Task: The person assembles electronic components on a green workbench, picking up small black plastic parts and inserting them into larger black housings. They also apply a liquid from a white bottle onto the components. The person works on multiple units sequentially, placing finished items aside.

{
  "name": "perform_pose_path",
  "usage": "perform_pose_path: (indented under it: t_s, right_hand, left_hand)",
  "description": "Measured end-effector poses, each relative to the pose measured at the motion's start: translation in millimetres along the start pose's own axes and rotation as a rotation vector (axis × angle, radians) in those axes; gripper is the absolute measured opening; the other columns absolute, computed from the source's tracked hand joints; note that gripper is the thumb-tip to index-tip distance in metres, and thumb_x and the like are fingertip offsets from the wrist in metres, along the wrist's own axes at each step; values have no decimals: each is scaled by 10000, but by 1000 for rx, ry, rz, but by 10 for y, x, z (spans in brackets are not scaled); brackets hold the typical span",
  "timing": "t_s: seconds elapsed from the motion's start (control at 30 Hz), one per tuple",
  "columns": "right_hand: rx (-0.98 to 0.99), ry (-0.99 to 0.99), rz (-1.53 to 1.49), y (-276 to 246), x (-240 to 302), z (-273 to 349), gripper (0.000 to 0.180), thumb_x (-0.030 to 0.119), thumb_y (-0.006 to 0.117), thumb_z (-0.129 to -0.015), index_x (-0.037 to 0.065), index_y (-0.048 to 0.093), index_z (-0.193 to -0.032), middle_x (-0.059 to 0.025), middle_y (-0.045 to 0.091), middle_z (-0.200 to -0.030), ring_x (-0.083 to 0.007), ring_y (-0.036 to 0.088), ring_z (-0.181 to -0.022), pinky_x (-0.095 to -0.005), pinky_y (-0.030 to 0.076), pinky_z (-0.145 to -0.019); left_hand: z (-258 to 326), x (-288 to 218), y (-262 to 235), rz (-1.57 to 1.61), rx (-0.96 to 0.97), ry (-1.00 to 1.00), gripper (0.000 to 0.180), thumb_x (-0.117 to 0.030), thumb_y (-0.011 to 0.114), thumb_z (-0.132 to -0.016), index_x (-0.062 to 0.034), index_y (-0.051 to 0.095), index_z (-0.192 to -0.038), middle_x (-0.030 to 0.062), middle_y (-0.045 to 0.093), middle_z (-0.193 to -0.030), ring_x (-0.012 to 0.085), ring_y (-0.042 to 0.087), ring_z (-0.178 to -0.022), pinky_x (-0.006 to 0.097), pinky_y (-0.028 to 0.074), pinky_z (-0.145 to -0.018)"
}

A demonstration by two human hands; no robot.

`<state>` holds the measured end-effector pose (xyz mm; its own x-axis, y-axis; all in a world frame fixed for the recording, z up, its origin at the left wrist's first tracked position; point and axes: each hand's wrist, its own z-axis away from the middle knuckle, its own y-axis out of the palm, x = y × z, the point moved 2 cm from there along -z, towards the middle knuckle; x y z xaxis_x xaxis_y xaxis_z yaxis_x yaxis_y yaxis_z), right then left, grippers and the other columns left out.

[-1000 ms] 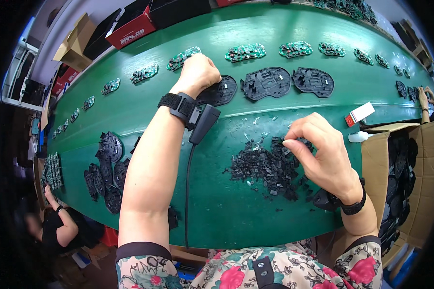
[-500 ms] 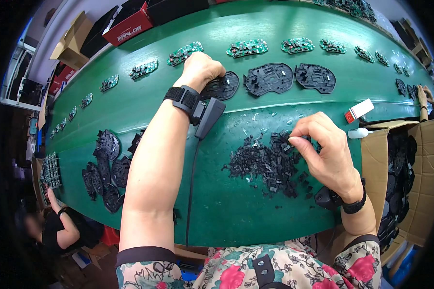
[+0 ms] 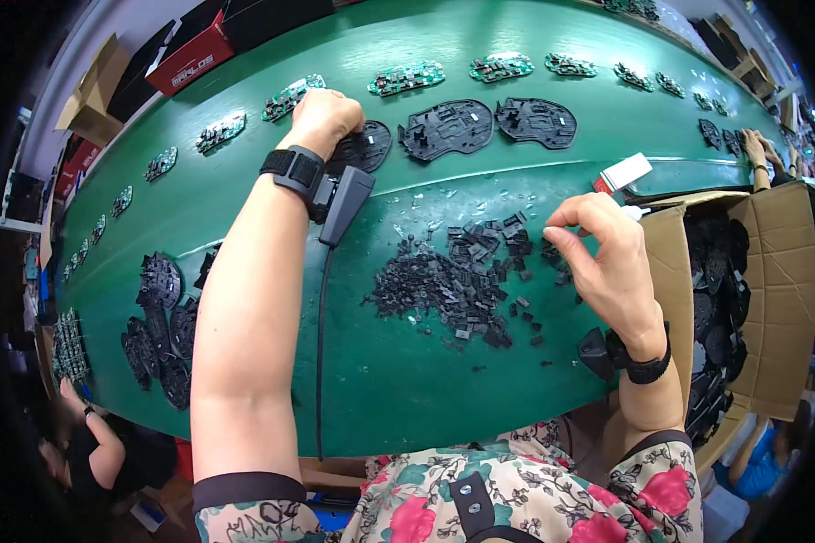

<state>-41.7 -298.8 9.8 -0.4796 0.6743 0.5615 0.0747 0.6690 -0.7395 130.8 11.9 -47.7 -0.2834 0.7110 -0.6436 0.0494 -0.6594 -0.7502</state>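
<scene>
My left hand is closed at the left side of a black plastic shell, its fingertips hidden behind the knuckles. Just beyond it lies a green circuit board. Two more black shells, a middle one and a right one, lie flat in the same row. My right hand hovers at the right edge of a heap of small black plastic parts. Its thumb and forefinger come together in a pinch; whatever is between them is too small to make out.
More circuit boards form a row across the green table. Stacked black shells lie left of my forearm. At right stand a cardboard box of black shells and a small white-and-red box. Co-workers' hands show at far right.
The whole view has shifted, so the table's things sit further left. My right hand has moved rightward off the heap's middle to its edge. My left hand stays at the same shell.
</scene>
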Motion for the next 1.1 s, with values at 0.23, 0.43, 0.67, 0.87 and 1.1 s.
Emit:
perform_pose_path:
  t_s: [0.23,0.43,0.67,0.87,1.1]
  right_hand:
    - [39,19,12,127,-93,24,74,21,670,-781,25,615,-831,-108,595,-775,-303,579,-790,-398,459,-703]
    - [30,98,72,272,-204,-171,61,31,656,-780,13,648,-838,-149,633,-775,-333,623,-777,-416,484,-701]
    - [169,86,59,420,-194,-251,64,23,642,-777,-1,661,-833,-179,659,-786,-356,640,-781,-424,497,-715]
    - [163,-78,193,475,-158,-199,141,-26,619,-763,31,569,-882,-164,581,-786,-376,584,-792,-455,465,-702]
    - [82,-18,172,189,116,-425,81,29,625,-833,15,671,-898,-158,612,-786,-333,620,-752,-395,476,-683]
  left_hand:
    - [668,-130,-394,94,-107,277,228,-191,684,-826,10,688,-934,34,669,-829,97,583,-759,251,464,-706]
    - [1920,-144,-731,226,-167,517,142,-122,683,-840,17,664,-864,55,645,-798,104,580,-723,270,480,-689]
    - [2716,525,-929,217,-269,367,60,-10,663,-833,37,626,-832,76,627,-811,134,583,-732,255,471,-691]
    - [2887,845,-1105,120,-390,206,71,-23,673,-821,36,647,-852,84,641,-819,151,609,-738,267,487,-703]
    - [2588,1077,-1231,-159,-443,234,242,-100,731,-758,-2,664,-970,126,637,-913,262,616,-834,350,489,-770]
